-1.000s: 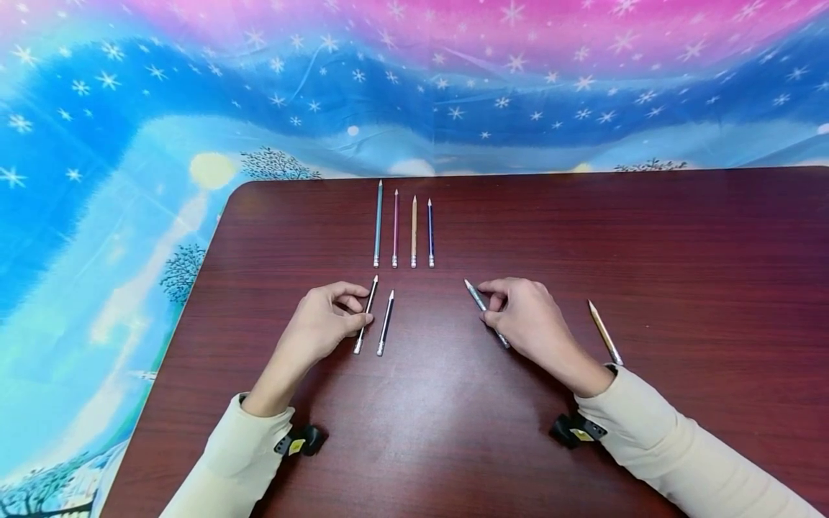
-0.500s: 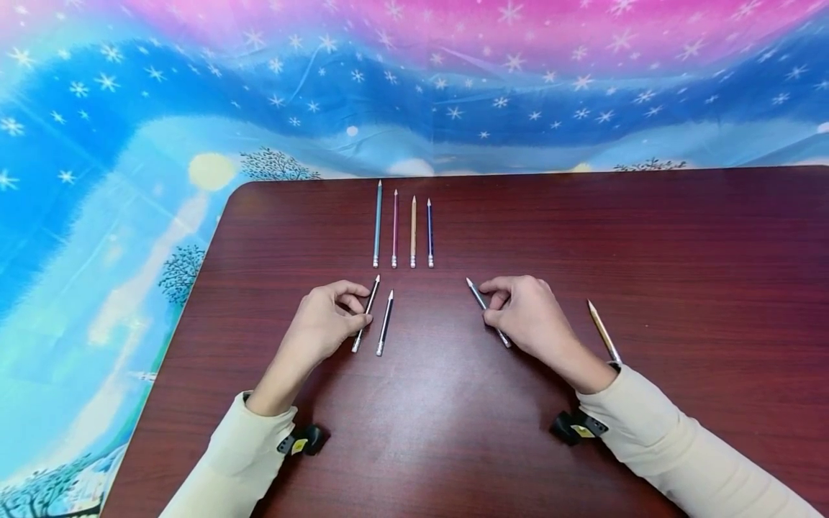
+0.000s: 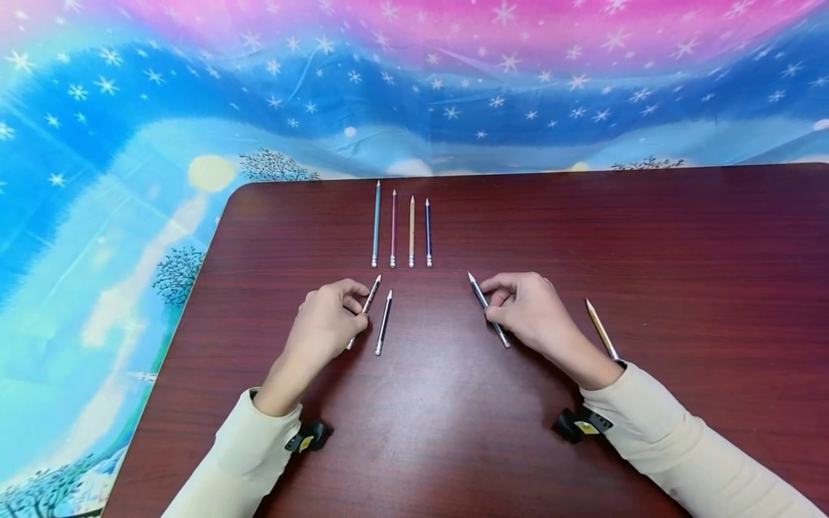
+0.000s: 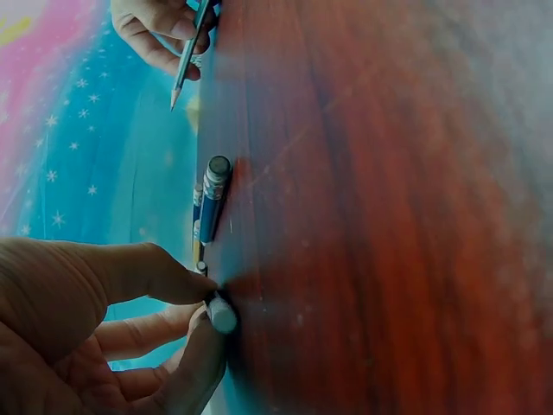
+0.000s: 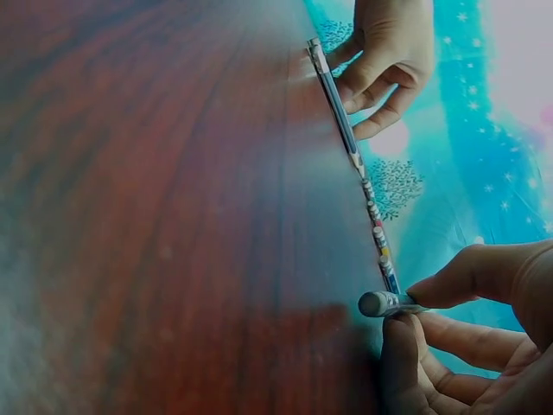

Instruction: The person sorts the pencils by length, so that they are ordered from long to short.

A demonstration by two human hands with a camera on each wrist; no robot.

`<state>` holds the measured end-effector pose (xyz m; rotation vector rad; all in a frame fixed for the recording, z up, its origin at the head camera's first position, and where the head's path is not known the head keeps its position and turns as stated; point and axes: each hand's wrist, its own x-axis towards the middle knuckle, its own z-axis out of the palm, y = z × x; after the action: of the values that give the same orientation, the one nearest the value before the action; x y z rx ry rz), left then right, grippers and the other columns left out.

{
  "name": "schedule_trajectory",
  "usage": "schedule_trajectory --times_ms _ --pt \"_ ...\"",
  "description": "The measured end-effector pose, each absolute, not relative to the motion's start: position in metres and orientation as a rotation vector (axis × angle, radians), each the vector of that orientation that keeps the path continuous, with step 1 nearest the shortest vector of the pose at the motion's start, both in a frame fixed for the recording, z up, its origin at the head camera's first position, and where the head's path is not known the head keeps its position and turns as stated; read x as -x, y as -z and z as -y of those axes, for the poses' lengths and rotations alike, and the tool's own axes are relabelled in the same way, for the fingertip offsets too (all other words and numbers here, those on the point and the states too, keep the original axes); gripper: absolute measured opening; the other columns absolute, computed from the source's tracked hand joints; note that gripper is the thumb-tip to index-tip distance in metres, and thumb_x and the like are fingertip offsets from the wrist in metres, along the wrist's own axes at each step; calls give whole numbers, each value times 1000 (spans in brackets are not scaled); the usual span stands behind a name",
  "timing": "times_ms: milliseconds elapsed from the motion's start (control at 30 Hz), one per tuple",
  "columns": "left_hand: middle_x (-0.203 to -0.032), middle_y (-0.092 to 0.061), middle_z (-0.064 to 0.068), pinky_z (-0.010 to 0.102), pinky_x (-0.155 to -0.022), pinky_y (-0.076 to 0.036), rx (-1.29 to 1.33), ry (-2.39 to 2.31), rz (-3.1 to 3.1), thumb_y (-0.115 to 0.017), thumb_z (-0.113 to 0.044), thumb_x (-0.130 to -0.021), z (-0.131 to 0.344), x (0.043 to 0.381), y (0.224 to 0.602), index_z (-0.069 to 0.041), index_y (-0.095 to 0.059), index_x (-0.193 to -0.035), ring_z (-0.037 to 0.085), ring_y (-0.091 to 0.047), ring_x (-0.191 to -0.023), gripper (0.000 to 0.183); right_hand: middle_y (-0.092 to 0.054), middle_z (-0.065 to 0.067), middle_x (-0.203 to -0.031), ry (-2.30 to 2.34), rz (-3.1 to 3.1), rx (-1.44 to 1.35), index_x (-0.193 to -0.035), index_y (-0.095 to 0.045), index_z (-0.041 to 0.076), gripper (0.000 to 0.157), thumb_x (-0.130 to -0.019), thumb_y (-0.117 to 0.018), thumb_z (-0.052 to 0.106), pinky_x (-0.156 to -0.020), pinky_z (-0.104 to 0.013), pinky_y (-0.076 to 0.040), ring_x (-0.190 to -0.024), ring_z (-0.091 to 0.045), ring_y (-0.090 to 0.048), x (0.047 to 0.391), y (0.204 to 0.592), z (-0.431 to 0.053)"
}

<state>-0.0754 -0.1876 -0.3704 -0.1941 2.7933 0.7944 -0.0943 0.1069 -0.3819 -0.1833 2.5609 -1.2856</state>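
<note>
On the left of the head view, my left hand pinches a dark pencil between thumb and fingers, its tip pointing away and a little right. Right beside it, a second dark pencil lies on the table. My right hand pinches another dark pencil, which slants with its tip toward the far left. Each wrist view shows the eraser end of that hand's pencil close by: the left one's eraser and the right one's eraser. Fingers cover the middle of both held pencils.
Farther back, a blue pencil, a pink pencil, a yellow pencil and a dark blue pencil lie in a row. A gold pencil lies beside the right forearm. A patterned cloth hangs behind the table.
The pencil in my left hand has turned slightly, its eraser end shifting left and its tip a little right. My right hand and its pencil tip have crept slightly away from me.
</note>
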Motion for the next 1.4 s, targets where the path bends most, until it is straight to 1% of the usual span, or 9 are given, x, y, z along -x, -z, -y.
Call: schedule_trajectory --times_ms 200,300,500,667,800,967,1133,1233,1400 --pt "-87 -77 -5 42 -82 -52 198 -760 -2795 -72 -6 -82 189 77 371 -18 -73 -121 16 -69 -78 41 -70 -2 -75 1323 -2521 177 -115 -75 -1 38 -78 -65 -3 -56 -22 -45 -60 -6 -59 94 381 -108" --pt "-87 -76 -4 39 -85 -50 201 -812 -2758 -71 -6 -81 191 79 371 -16 -73 -121 16 -68 -82 41 -70 -2 -76 1344 -2500 173 -115 -75 -1 37 -79 -65 -4 -56 -22 -46 -60 -7 -59 95 380 -109" --pt "-90 -74 1 28 -74 -48 221 -972 -2647 -68 -5 -83 199 82 368 -13 -73 -118 17 -65 -81 37 -68 -4 -78 1394 -2444 158 -116 -73 -2 35 -83 -64 -5 -59 -22 -46 -64 -9 -58 96 377 -110" --pt "-92 -71 6 25 -68 -52 210 -1160 -2532 -65 -1 -86 201 85 366 -7 -71 -121 13 -64 -72 36 -67 -4 -80 1445 -2378 130 -119 -70 -5 36 -84 -62 -6 -59 -22 -51 -64 -9 -60 99 373 -112" --pt "-95 -69 9 24 -67 -56 191 -1327 -2434 -63 3 -88 200 89 363 0 -68 -125 11 -64 -71 37 -66 -5 -82 1493 -2309 94 -124 -68 -7 38 -87 -60 -6 -62 -24 -57 -66 -9 -62 103 370 -112" --pt "-103 -72 15 26 -72 -62 220 -1430 -2346 -60 5 -92 195 96 359 0 -66 -131 11 -67 -75 40 -70 -9 -92 1510 -2278 67 -126 -68 -5 35 -91 -61 -4 -66 -24 -60 -72 -7 -64 108 368 -114" --pt "-107 -76 18 30 -76 -65 234 -1493 -2299 -64 2 -97 183 107 355 -2 -66 -132 13 -74 -85 36 -74 -18 -103 1515 -2247 45 -129 -67 -5 34 -95 -61 -4 -70 -26 -62 -81 -9 -70 115 364 -117" --pt "-106 -77 19 31 -76 -66 223 -1552 -2266 -66 1 -98 173 116 353 -1 -65 -133 15 -76 -90 35 -75 -18 -103 1530 -2230 25 -131 -66 -4 35 -96 -60 -4 -71 -26 -63 -85 -12 -72 121 362 -119" --pt "-107 -75 20 30 -74 -66 207 -1626 -2206 -65 2 -97 156 129 352 -2 -64 -135 17 -75 -91 38 -74 -10 -94 1569 -2207 3 -139 -61 -2 41 -97 -61 -4 -71 -26 -64 -87 -14 -73 129 359 -119"
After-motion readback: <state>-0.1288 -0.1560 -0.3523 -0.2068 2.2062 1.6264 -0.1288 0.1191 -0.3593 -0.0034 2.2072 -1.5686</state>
